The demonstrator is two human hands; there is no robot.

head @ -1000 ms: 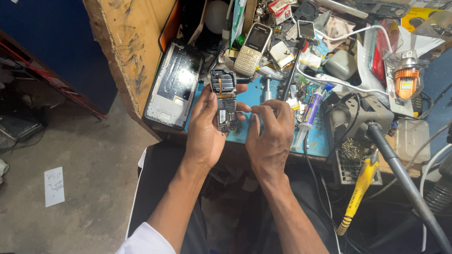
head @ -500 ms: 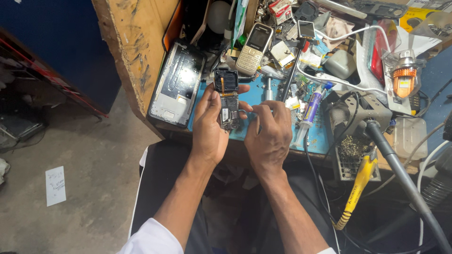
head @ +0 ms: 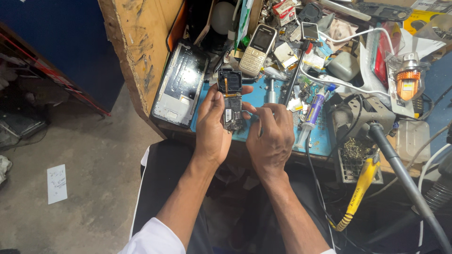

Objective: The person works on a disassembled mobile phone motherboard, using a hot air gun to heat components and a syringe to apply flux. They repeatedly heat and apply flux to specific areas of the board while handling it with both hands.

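Nearest the camera, two bare forearms run up from white sleeves over a dark lap. The left hand (head: 213, 129) has its fingers wrapped together around a small phone circuit board (head: 232, 114), gripping it along its left edge and holding it upright above the near edge of the blue work mat (head: 256, 96). At the board's top sits a dark square camera module (head: 229, 81) with a thin orange strip running down from it. The right hand (head: 270, 136) is just beside the board — fingers curled in, fingertips pinched against the board's right side; whether they hold a small tool there, I cannot tell.

Right of the hands, a syringe-style tube (head: 314, 107) with a blue tip lies on the mat, and a yellow-handled soldering iron (head: 359, 193) hangs off the bench edge beside a grey hose (head: 400, 162).

Left of the hands, an open phone frame (head: 181, 84) lies flat against the worn wooden panel (head: 136, 42).

Farther back — a pale keypad phone (head: 258, 49) resting face up among scattered parts, a white cable (head: 339, 37) looping over the clutter, and an orange-bodied device in a clear bag (head: 407, 82) at the far right.
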